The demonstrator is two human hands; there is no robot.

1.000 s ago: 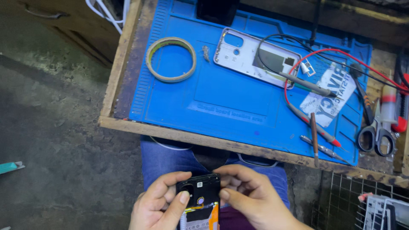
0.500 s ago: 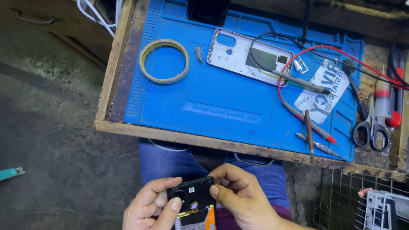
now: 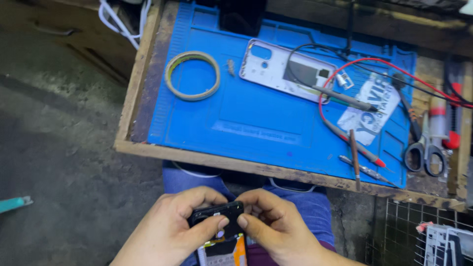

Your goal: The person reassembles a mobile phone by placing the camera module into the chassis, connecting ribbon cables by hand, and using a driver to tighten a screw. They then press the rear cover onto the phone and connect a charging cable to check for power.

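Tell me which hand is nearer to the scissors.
Right. The right hand is below-left of the scissors; the left hand is farther left, past the phone both hold.

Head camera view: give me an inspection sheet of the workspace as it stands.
Surface: blue work mat on a worn wooden bench.
Job's things: opened phone, internals showing, held over the lap below the bench edge.
Clutter: tape roll, phone back cover, printed card, scissors, tweezers, thin wooden-handled tool.
Grippers: left hand and right hand both grip the phone's top end, thumbs on its face.
Cables: red probe lead and black lead across the mat; white cable at the bench's upper left.
Surroundings: concrete floor, wire basket at lower right.
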